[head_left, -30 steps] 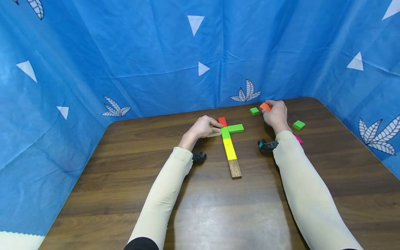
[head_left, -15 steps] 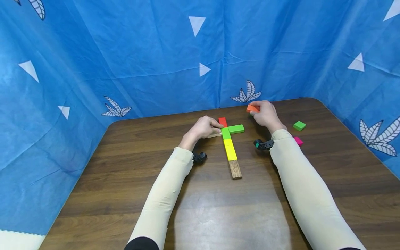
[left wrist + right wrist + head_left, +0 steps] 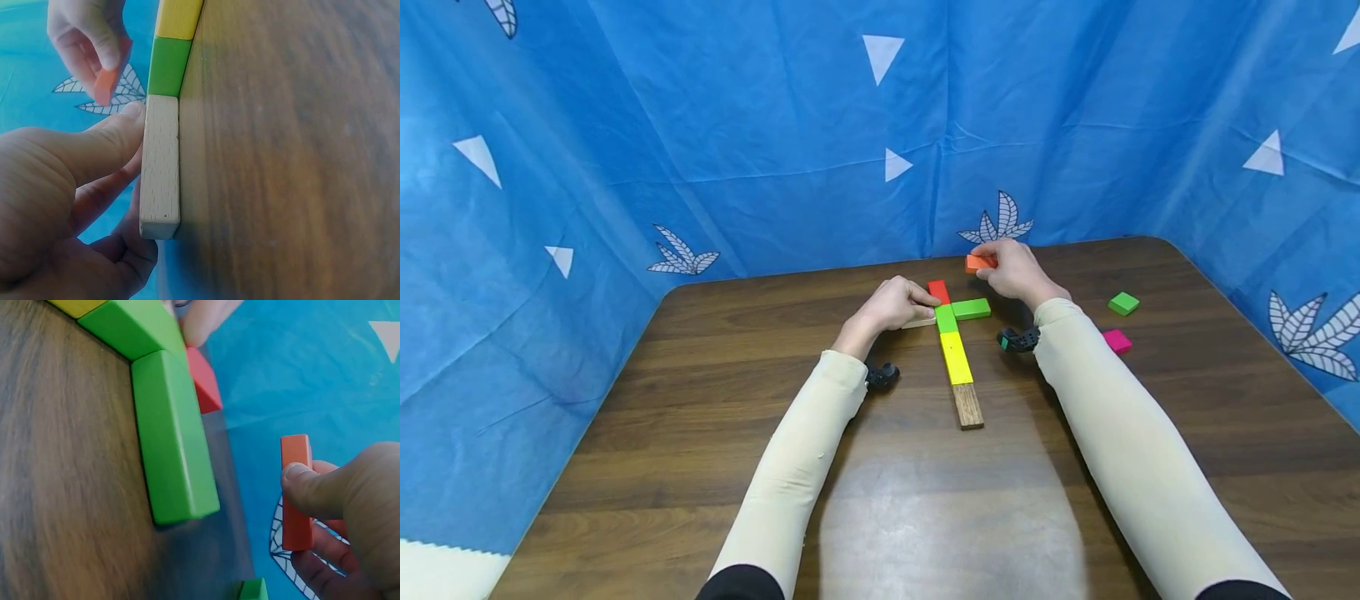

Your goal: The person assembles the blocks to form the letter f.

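My left hand (image 3: 891,304) grips a pale wooden block (image 3: 161,162); the thumb lies along its upper edge and curled fingers go behind it. That block abuts a green block (image 3: 947,319), the crossing of a flat cross-shaped row. A red block (image 3: 939,291) lies beyond the crossing, another green block (image 3: 172,437) to its right, and a yellow section (image 3: 956,358) and a dark brown wooden block (image 3: 967,406) nearer the body. My right hand (image 3: 1017,272) pinches an orange block (image 3: 296,500) between thumb and fingers, raised right of the red block near the table's far edge.
A loose green block (image 3: 1123,303) and a pink block (image 3: 1117,341) lie on the table (image 3: 700,400) at the right. Another green block (image 3: 254,590) shows at the bottom of the right wrist view. A blue patterned curtain (image 3: 790,142) hangs behind the table.
My right hand has moved left with the orange block, covering the far green block in the head view and uncovering more of the pink one. My left hand stays in place.
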The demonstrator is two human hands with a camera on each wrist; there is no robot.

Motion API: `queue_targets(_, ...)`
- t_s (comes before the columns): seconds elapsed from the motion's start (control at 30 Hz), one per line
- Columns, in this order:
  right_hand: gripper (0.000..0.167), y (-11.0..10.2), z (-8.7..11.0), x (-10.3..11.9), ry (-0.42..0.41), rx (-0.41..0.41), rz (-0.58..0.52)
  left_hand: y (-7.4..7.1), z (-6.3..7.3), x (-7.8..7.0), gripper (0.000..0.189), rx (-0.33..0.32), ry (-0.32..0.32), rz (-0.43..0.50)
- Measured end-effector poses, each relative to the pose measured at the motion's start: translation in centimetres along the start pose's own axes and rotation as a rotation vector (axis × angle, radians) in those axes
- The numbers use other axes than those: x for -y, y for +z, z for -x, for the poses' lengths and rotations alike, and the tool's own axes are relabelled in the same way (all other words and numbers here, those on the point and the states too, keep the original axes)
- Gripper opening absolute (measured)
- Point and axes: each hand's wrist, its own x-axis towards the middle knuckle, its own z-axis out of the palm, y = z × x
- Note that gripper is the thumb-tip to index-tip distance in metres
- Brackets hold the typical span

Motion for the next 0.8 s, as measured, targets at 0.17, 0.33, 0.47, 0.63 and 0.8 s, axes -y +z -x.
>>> queue_targets(0.17, 0.048, 0.8, -1.0, 0.2, -0.034, 0.049, 0.027, 0.1, 0.0, 0.1, 0.029, 0.001, 0.002, -0.014)
queue_targets(0.33, 0.047, 1.3, -1.7, 0.6, -0.057, 0.055, 0.073, -0.1, 0.0, 0.1, 0.029, 0.0, 0.003, -0.016)
queue_targets(0.47, 0.043, 1.5, -2.2, 0.9, -0.081, 0.051, 0.099, -0.1, -0.1, 0.0, 0.028, -0.005, 0.009, -0.019)
queue_targets(0.63, 0.041, 2.0, -2.9, 1.1, -0.095, 0.054, 0.124, 0.0, -0.2, 0.0, 0.027, -0.008, 0.023, -0.033)
queue_targets(0.8, 0.04, 2.6, -3.4, 1.0, -0.104, 0.074, 0.151, 0.1, -0.2, 0.1, 0.027, -0.001, 0.013, -0.03)
